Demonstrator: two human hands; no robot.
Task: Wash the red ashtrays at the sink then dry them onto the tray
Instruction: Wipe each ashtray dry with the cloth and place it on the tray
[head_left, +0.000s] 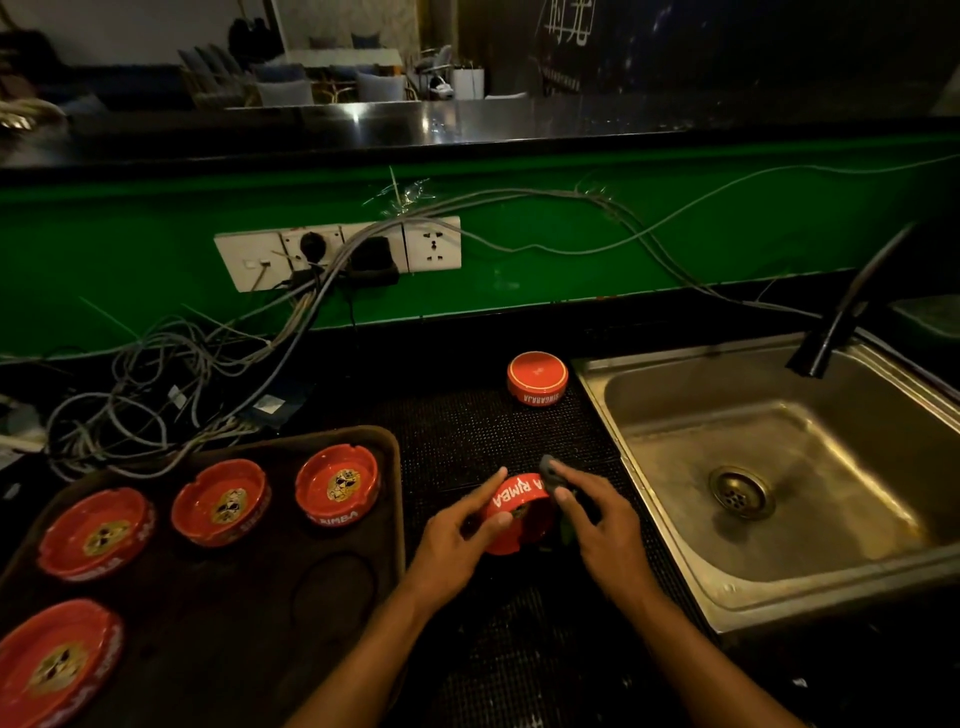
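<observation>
My left hand (457, 540) holds a red ashtray (517, 512) tilted on its side above the black mat, thumb and fingers around its rim. My right hand (597, 525) pinches a small dark grey cloth or sponge (551, 475) against the ashtray's right edge. Another red ashtray (537, 376) lies upside down on the mat near the sink's left corner. Several red ashtrays stand upright on the dark tray (332, 587), among them one (337, 486) at its far right and one (54, 660) at the near left.
The steel sink (675, 452) with its drain (740, 491) lies to the right, a black tap (841, 317) over it. A tangle of cables (156, 379) and a socket strip (337, 249) sit behind the tray on the green wall.
</observation>
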